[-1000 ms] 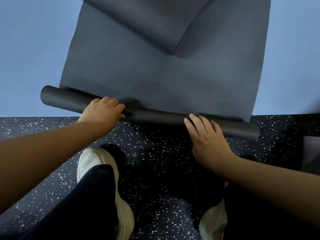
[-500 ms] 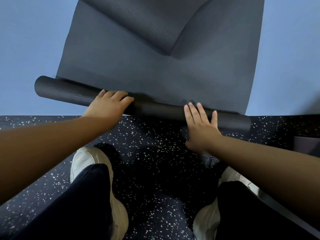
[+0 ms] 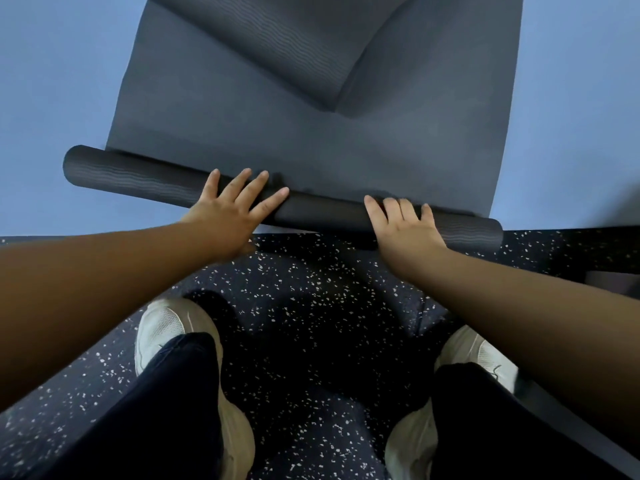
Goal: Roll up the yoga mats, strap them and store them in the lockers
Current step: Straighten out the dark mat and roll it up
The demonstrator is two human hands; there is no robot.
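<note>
Both hands lie flat on the rolled part of a dark grey yoga mat (image 3: 311, 157), which stretches away from them over a blue floor (image 3: 52, 81). The left hand (image 3: 230, 211) has its fingers (image 3: 242, 188) straight and spread, pressing on top of the roll (image 3: 138, 174) with nothing gripped; the roll's left end juts out well beyond that hand. The right hand (image 3: 405, 226) is likewise released, its fingers laid side by side over the roll near its right end (the thumb is hidden, so how it sits I cannot tell). Beyond the hands the far part of the mat is folded back on itself, showing a ribbed underside. Nearer than the hands, a dark speckled floor (image 3: 311, 306) carries two white shoes (image 3: 166, 327) under dark trouser legs (image 3: 166, 403).
</note>
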